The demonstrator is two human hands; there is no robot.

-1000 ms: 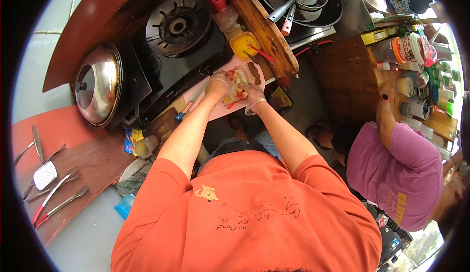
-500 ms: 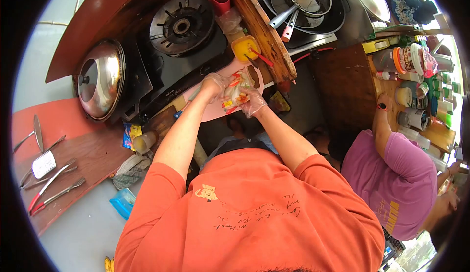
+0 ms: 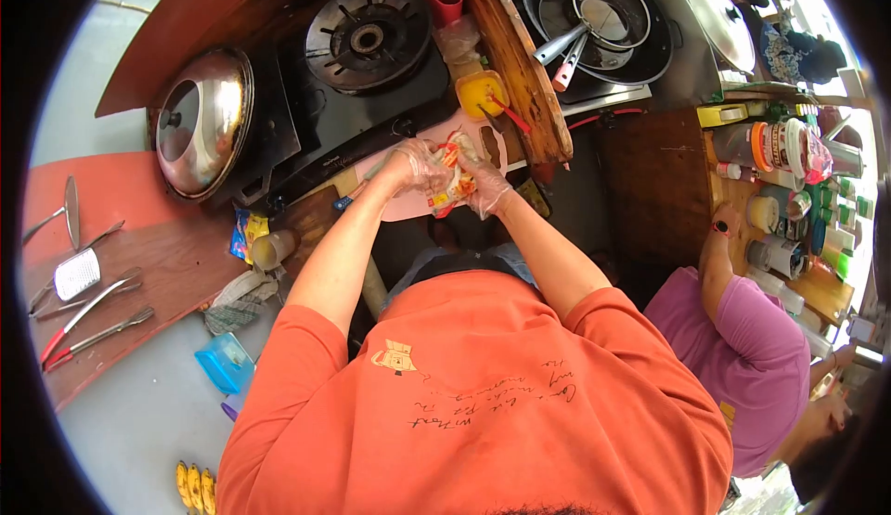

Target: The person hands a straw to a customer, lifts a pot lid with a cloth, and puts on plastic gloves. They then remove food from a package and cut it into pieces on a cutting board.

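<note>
Both hands wear clear plastic gloves and grip a printed plastic packet with red, orange and yellow markings. My left hand is closed around the packet's left side. On its right side, the fingers of my right hand are closed on it too. The packet looks crumpled, and its contents cannot be made out. Beneath the hands lies a pink cutting board, with a dark blade-like piece at its right end. Just beyond sits a yellow-filled tub with a red-handled utensil in it.
A gas burner and a domed lid stand ahead and left. Pans rest beyond a wooden partition. Tongs and other utensils lie on the left table. At right, a person in purple is beside crowded jars.
My hands have drawn closer together around the packet, which looks more upright and bunched. The whole view has shifted slightly, and bananas now show at the lower left.
</note>
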